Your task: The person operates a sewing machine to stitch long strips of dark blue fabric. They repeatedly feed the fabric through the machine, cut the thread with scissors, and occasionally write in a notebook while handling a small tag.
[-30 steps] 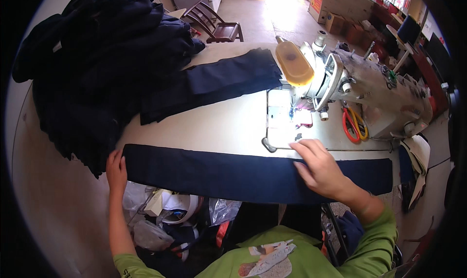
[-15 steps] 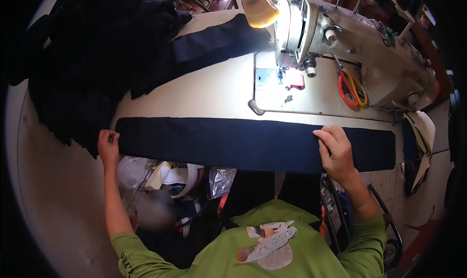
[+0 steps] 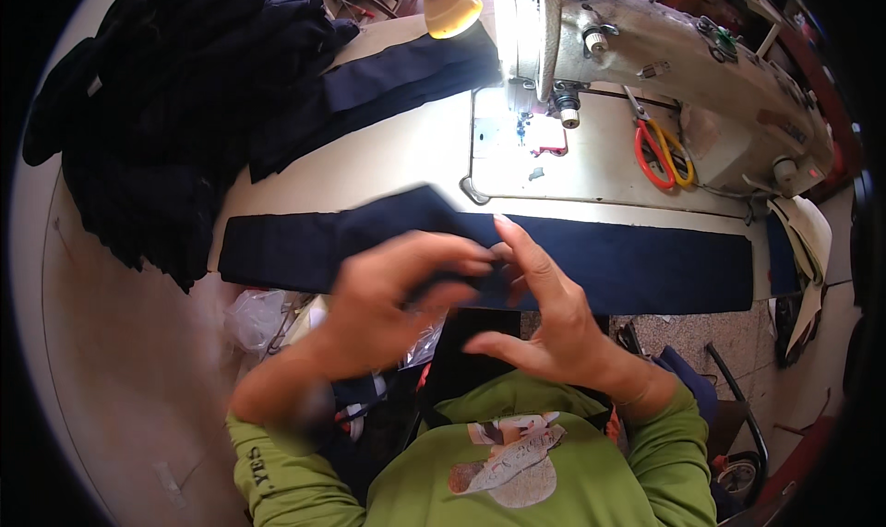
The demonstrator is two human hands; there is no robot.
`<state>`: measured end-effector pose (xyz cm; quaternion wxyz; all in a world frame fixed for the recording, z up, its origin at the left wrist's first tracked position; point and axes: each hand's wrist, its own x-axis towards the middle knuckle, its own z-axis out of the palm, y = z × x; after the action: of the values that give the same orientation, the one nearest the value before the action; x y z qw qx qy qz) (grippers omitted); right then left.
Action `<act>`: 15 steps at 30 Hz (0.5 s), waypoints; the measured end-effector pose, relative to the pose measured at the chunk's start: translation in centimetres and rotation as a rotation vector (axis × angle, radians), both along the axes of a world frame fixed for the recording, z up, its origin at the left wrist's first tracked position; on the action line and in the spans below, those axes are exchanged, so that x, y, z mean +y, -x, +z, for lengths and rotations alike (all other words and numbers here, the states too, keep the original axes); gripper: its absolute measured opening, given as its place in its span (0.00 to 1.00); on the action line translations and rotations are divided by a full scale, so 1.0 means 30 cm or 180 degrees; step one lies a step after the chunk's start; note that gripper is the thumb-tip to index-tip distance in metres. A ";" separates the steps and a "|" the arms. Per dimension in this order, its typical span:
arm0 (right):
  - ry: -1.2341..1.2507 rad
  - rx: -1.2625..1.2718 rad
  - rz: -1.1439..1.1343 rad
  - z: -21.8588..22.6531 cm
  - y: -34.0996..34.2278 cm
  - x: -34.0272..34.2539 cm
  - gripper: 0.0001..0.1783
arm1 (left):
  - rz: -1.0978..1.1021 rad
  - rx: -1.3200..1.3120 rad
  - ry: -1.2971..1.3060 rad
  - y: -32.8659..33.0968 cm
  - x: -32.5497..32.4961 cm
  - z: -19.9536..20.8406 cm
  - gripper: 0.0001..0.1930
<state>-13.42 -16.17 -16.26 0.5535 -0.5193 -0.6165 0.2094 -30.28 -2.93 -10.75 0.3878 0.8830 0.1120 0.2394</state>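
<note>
A long navy fabric strip (image 3: 646,267) lies flat along the front edge of the sewing table, its lower edge hanging toward my lap. Over its middle, my left hand (image 3: 392,282) is closed on a smaller navy fabric piece (image 3: 397,211), which is smeared by motion. My right hand (image 3: 549,315) is beside it, thumb and fingers spread apart. Its fingertips come close to the left hand's fingers; whether they touch the small piece cannot be made out. Beyond the strip stands the sewing machine (image 3: 637,56), its lamp (image 3: 452,5) lighting the needle area.
Scissors (image 3: 660,153) with red and yellow handles rest on the machine bed. A big heap of dark garments (image 3: 157,112) covers the table's left side, another navy strip (image 3: 397,79) reaching from it toward the machine. Pale cloth (image 3: 803,241) hangs at the right. A clear plastic bag (image 3: 254,319) sits below.
Both hands have left the long strip and come together over its middle. My left hand now has a smaller navy piece in it. The strip stays on the table.
</note>
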 end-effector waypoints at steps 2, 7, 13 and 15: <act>-0.0133 -0.0097 -0.0854 -0.045 -0.009 0.002 0.32 | -0.0456 0.0005 0.0157 -0.076 -0.045 0.005 0.17; 0.0435 -0.0364 -0.2125 -0.097 -0.245 -0.206 0.21 | 0.0774 0.0480 -0.0719 -0.042 0.074 -0.122 0.14; 0.2043 -0.0975 -0.3460 -0.168 -0.505 -0.469 0.28 | 0.1340 0.1869 -0.0230 -0.025 0.122 -0.198 0.19; 0.1663 -0.2533 -0.3717 -0.188 -0.520 -0.460 0.30 | 0.1170 0.1896 -0.0081 -0.059 0.121 -0.216 0.21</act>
<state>2.18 -29.96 -21.90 0.1689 -0.9126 -0.3247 -0.1821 -28.50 0.70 -17.24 0.2775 0.8840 0.3743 0.0383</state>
